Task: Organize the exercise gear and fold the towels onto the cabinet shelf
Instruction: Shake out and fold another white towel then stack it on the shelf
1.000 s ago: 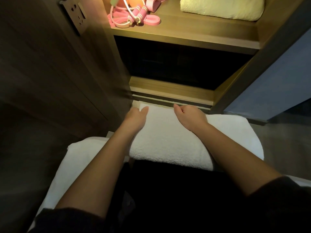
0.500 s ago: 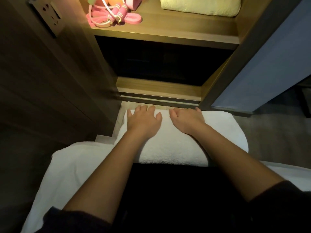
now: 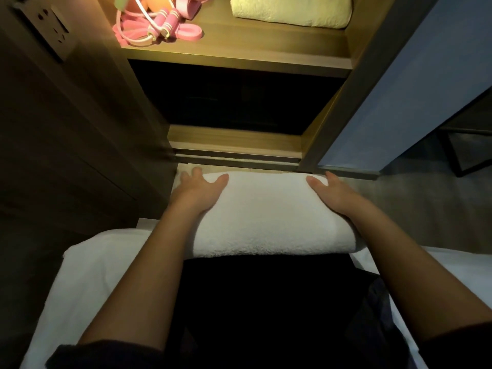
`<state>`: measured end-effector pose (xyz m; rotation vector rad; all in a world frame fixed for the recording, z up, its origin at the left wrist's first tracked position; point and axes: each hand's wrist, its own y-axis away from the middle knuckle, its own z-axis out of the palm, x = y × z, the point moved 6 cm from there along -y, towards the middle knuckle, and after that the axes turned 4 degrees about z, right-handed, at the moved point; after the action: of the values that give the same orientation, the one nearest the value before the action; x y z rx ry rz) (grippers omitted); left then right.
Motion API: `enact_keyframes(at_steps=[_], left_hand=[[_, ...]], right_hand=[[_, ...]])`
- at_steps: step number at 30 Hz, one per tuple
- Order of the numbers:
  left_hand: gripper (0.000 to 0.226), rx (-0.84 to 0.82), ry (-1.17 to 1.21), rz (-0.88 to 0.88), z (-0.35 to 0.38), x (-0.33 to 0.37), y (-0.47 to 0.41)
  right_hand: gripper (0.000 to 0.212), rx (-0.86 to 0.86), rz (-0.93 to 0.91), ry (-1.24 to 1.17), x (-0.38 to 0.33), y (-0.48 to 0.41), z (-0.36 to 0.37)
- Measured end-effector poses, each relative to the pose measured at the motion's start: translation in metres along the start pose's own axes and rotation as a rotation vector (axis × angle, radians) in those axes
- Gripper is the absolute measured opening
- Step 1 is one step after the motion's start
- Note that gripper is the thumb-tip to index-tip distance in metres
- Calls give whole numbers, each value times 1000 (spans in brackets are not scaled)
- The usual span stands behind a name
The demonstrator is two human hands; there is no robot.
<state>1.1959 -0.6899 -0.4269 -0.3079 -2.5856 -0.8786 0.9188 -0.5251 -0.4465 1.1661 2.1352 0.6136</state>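
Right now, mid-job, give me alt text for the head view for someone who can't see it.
Left hand and right hand rest on opposite ends of a folded white towel on the person's lap, facing an open cabinet. On the lit shelf above lie a pink jump rope and a folded pale yellow towel.

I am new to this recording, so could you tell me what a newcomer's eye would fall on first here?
The white towel stands out first: folded thick, it lies across the middle of the view, with the left hand and right hand resting on its two ends. Above it, the lit shelf holds a pink jump rope on the left and a folded yellow towel on the right.
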Motion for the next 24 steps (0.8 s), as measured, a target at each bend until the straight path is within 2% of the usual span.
enact_keyframes(at_steps=[2, 4, 8, 11, 14, 17, 19, 21, 24], left_hand=[[90, -40, 217, -132, -4, -17, 2], [93, -139, 367, -245, -4, -34, 6], [65, -352, 554, -276, 2, -51, 23], [69, -291, 508, -251, -3, -55, 22], [90, -93, 579, -150, -16, -51, 11], [85, 58, 776, -10, -28, -43, 7], [82, 106, 803, 8, -25, -43, 3], [78, 83, 765, -95, -15, -48, 0], [81, -95, 640, -292, -3, -55, -2]], right_hand=[[83, -54, 105, -184, 18, 3, -4], [85, -103, 152, -236, 32, 5, -5], [78, -229, 155, -360, 45, 9, 1], [70, -268, 122, -436, 45, 13, 1], [66, -121, 33, -529, 38, 11, -13], [71, 25, -26, -625, 35, 8, -29], [71, 52, -34, -685, 36, 6, -32], [74, 44, 0, -652, 37, 2, -24], [80, -16, 102, -502, 45, -7, -4]])
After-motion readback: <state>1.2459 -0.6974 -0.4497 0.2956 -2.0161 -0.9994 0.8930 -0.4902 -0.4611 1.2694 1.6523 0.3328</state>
